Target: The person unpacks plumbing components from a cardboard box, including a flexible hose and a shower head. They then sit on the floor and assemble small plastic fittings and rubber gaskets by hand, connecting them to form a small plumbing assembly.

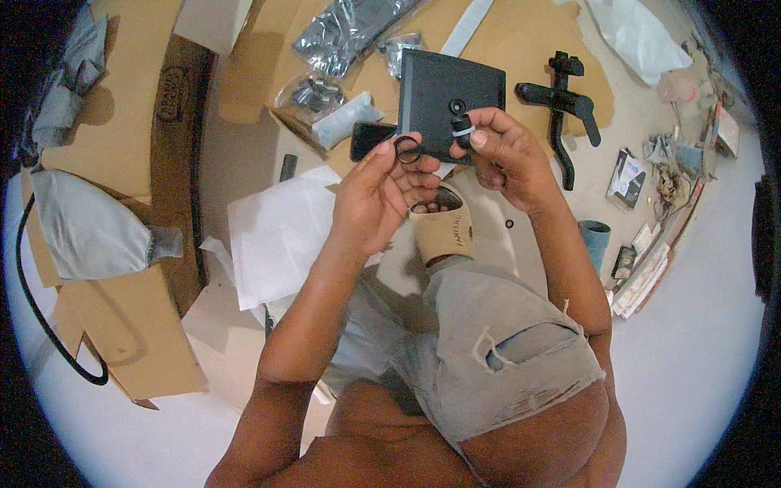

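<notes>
Between the thumb and fingers of my left hand (pixel 370 195) is a thin black ring (pixel 407 149), held up so its opening shows. My right hand (pixel 508 159) pinches a small black cylindrical fitting (pixel 461 122) with a white band around it. Both hands are raised close together, the ring and the fitting apart. Behind them lies a flat black square panel (pixel 415 89) with a small black round part (pixel 457 106) showing in front of it. A black mixer tap (pixel 561 102) with a lever and a bent spout lies to the right of the panel.
Cardboard (pixel 325 49) covers the floor, with clear plastic bags (pixel 342 37) at the far side. A white sheet (pixel 281 236) lies left of my sandal (pixel 443 232). A small black ring (pixel 509 224), a grey-blue pipe piece (pixel 594 242) and clutter line the right.
</notes>
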Demonstrator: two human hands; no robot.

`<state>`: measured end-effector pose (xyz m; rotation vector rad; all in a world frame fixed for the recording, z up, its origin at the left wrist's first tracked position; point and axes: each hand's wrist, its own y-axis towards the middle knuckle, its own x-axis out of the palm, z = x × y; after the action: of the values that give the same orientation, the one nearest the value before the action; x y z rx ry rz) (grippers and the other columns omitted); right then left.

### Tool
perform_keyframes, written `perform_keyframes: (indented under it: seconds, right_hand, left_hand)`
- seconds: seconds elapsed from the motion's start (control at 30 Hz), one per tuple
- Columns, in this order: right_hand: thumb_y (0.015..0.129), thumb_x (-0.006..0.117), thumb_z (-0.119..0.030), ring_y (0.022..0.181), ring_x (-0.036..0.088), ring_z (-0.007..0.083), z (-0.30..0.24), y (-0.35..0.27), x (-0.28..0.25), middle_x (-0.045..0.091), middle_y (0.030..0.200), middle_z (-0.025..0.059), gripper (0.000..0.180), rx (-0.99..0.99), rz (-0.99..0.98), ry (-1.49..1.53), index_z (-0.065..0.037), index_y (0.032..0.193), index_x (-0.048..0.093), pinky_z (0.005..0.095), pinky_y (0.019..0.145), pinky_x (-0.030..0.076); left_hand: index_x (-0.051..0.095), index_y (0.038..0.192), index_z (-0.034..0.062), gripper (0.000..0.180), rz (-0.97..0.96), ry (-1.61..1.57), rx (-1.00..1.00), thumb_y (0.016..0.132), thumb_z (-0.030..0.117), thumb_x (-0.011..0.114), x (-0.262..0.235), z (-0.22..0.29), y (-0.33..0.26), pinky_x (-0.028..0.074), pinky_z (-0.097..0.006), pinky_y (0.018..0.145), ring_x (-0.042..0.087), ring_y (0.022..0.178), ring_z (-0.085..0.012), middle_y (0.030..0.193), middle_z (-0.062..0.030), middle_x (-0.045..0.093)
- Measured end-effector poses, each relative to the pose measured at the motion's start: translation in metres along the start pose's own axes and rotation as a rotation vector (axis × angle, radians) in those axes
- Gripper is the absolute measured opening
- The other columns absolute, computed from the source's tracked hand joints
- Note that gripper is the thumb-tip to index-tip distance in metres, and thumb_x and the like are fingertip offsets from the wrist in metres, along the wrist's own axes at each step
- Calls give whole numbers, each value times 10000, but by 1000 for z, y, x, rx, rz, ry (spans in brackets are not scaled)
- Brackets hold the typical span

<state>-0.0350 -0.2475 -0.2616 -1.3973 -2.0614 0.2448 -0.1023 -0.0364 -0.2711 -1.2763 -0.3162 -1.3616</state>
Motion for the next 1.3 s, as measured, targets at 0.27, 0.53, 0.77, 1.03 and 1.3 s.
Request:
perform_keyframes:
  seconds: [0.27, 0.53, 0.77, 1.03, 1.3]
  right_hand:
    - [929, 628, -215, 442, 384, 32, 3, -3, -2, 683, 871, 113, 299, -19, -66, 48, -65, 1164, 521, 184, 399, 284]
    - [917, 629, -248, 496, 412, 34, 5, -11, -5, 678, 823, 43, 317, 0, -58, 34, -58, 1152, 533, 201, 429, 315]
    - [907, 652, -161, 561, 455, 37, 14, -17, -9, 666, 874, 19, 270, -48, -95, 33, -72, 1139, 547, 201, 464, 350]
    - [893, 668, -150, 839, 593, 121, 34, -26, -9, 626, 954, 45, 256, 5, -70, -150, -68, 1109, 557, 276, 707, 507]
    - [818, 727, -80, 878, 587, 138, 81, -36, 3, 598, 906, 43, 309, -199, -101, -126, -38, 1068, 550, 307, 796, 495]
  left_hand:
    - [554, 1233, 9, 392, -63, -111, -40, 1030, 306, 399, -1, -5, 6, 532, -411, 824, 672, 912, -290, 1044, -179, 681]
    - [631, 1065, 39, 211, -25, -62, -8, 984, 214, 547, 1, -6, 9, 559, -387, 852, 682, 937, -277, 1139, -194, 660]
    - [586, 953, 42, 137, 141, 724, 295, 868, 21, 691, 16, -13, 6, 526, -270, 845, 638, 914, -137, 1016, -89, 659]
    - [534, 858, 61, 190, 244, 828, 289, 841, 30, 721, 18, -12, 1, 495, -283, 825, 592, 922, -127, 935, -60, 652]
    - [520, 851, 91, 223, 309, 1001, 132, 830, 83, 742, 8, -30, -13, 485, -262, 761, 600, 830, -116, 978, -75, 670]
